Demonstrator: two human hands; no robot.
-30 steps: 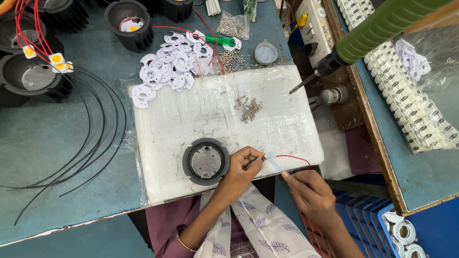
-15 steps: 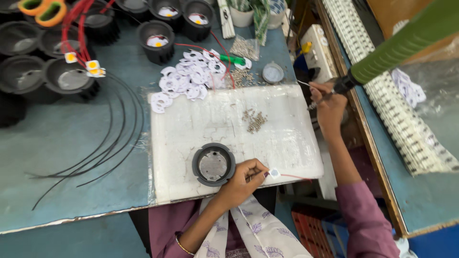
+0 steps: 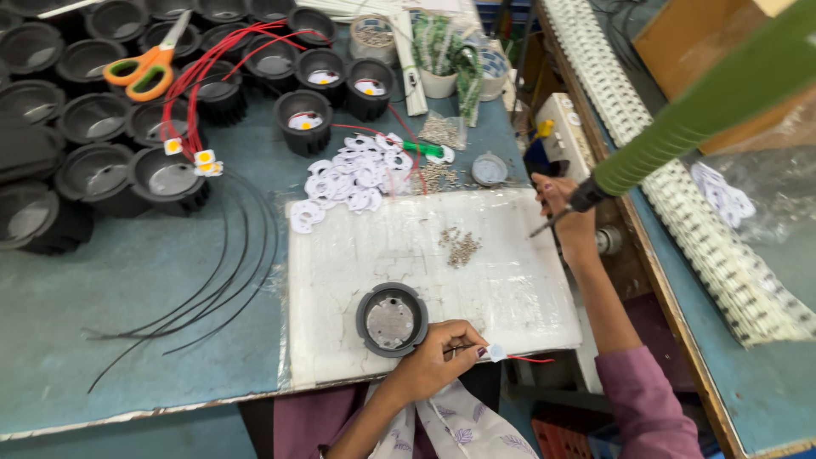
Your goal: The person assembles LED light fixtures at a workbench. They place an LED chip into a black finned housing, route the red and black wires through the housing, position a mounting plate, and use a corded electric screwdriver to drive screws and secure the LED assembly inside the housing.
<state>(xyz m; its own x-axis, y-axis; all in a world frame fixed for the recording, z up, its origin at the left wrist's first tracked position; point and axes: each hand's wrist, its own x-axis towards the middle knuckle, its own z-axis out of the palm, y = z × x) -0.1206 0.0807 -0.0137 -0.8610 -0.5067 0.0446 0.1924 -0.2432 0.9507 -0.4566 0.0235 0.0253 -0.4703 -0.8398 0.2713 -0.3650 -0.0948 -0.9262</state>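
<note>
Housing (image 3: 391,320): round, black, finned, open face up with a grey metal plate inside. It sits on the white mat (image 3: 357,255), near the mat's front edge, left of centre.

Left hand (image 3: 435,361): just right of the housing, at the mat's front edge. Fingers curled tight, pinching a small chip (image 3: 495,352) at the tips. The chip is pale, square-ish, with a thin red wire (image 3: 531,359) trailing right from it, over the table's edge. Hand and housing are close; whether they touch cannot be told.

Right hand (image 3: 568,212): raised at the mat's right edge, well apart from the left. Fingers closed around the grip of a screwdriver (image 3: 565,212) hanging from a thick green ribbed hose (image 3: 705,102) that runs up to the upper right. The thin bit points down and left, above the mat's edge, touching nothing that shows. Sleeve is mauve.

On the mat, right of centre: a small heap of screws (image 3: 460,246), well apart from both hands.

Behind the mat: a pile of white rings (image 3: 353,178), partly overlapping the mat's back edge. A round tin (image 3: 490,169) lies right of the pile.

Table (image 3: 127,357), blue-grey. Left of the mat: loose black wires (image 3: 212,289) in long arcs. Far left and back: rows of more black housings (image 3: 102,127), some with red leads. Scissors (image 3: 149,68), orange-handled, rest on them.
</note>
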